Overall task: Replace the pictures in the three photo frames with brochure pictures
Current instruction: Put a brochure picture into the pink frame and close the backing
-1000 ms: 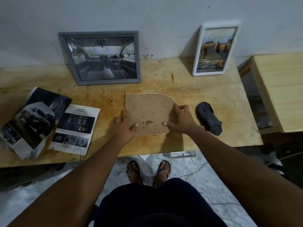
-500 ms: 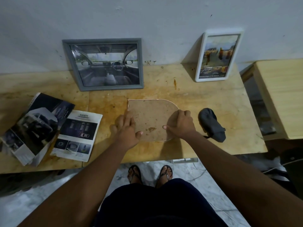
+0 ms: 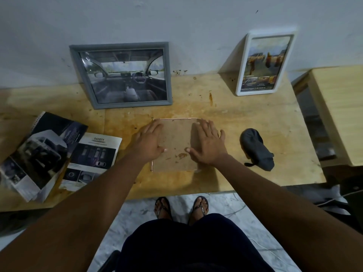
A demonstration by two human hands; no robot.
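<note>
Left hand: lying flat, fingers straight, pressing the brown board-backed photo frame at centre.
Right hand: pressing its right side, fingers spread, gripping nothing.

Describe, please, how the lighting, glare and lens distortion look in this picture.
Head view: dim overall; the white upright picture frame throws a soft shadow leftwards on the wall; the grey rectangular picture frame shows a small glint at its glazing's top-left corner; the wooden table has edges bowed by the wide-angle lens; the open car brochure looks slightly smeared.
</note>
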